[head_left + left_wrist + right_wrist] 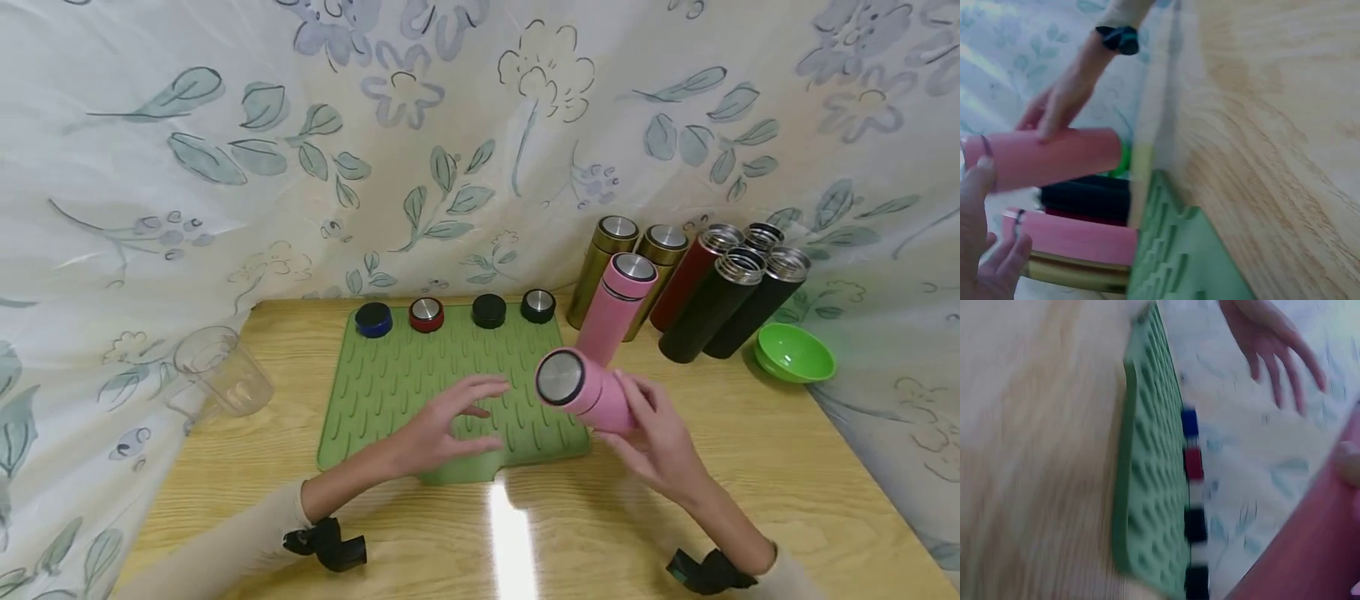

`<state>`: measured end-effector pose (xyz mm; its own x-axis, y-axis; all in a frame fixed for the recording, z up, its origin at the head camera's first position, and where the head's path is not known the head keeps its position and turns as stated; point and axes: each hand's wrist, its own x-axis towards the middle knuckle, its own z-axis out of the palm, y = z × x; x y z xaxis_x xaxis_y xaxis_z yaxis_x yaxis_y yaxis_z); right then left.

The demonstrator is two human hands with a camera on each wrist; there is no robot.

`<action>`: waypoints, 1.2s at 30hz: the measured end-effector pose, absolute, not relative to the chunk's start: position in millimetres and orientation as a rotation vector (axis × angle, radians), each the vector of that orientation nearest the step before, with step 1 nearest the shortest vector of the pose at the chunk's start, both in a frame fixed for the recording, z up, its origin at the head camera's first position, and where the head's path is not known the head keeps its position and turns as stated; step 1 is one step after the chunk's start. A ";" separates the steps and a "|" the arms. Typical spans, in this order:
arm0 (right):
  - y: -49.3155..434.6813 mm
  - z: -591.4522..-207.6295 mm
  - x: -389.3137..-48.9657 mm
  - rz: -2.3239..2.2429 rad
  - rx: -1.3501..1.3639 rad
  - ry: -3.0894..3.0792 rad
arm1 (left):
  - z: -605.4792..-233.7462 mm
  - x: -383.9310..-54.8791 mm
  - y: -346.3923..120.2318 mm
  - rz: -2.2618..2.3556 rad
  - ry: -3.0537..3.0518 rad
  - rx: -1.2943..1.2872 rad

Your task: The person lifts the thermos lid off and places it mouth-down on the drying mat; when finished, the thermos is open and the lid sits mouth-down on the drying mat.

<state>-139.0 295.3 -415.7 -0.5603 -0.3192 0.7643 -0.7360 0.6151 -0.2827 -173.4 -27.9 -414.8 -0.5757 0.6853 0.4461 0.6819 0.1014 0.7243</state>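
My right hand [663,442] grips a pink thermos bottle [611,404] around its body. The bottle is tilted, its steel-topped lid [560,377] pointing toward the left hand. Over the green mat, my left hand [453,425] is held with fingers spread and nothing in them, a gap away from that lid. In the left wrist view the left fingers [1007,259] overlap the lid end of the held pink bottle [1054,156]. A second pink bottle [615,308], lid on, stands upright just behind the held one.
Four lids, including a blue one [373,319] and a red one [426,314], line the back of the green mat [450,358]. Gold bottles [603,267], a red bottle [686,279] and black lidless bottles [708,308] stand back right, beside a green bowl [795,354]. A clear pitcher [225,371] stands left.
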 end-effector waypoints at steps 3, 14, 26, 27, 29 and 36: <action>279.2 -414.0 -129.6 0.683 0.929 -2.258 | -405.8 -166.9 -34.7 1.431 2.427 1.698; 252.3 -409.9 -128.4 0.576 1.050 -2.399 | -389.5 -170.8 -51.3 1.180 2.492 2.137; 244.4 -407.4 -131.0 0.546 1.050 -2.407 | -381.2 -171.4 -56.1 1.088 2.564 2.175; 244.3 -408.0 -131.4 0.541 1.048 -2.400 | -380.8 -171.3 -55.5 1.079 2.578 2.172; 244.2 -408.9 -132.3 0.531 1.045 -2.382 | -380.1 -170.9 -54.4 1.072 2.609 2.159; 245.0 -410.5 -132.9 0.508 1.030 -2.344 | -379.1 -166.5 -50.4 1.142 2.703 2.002</action>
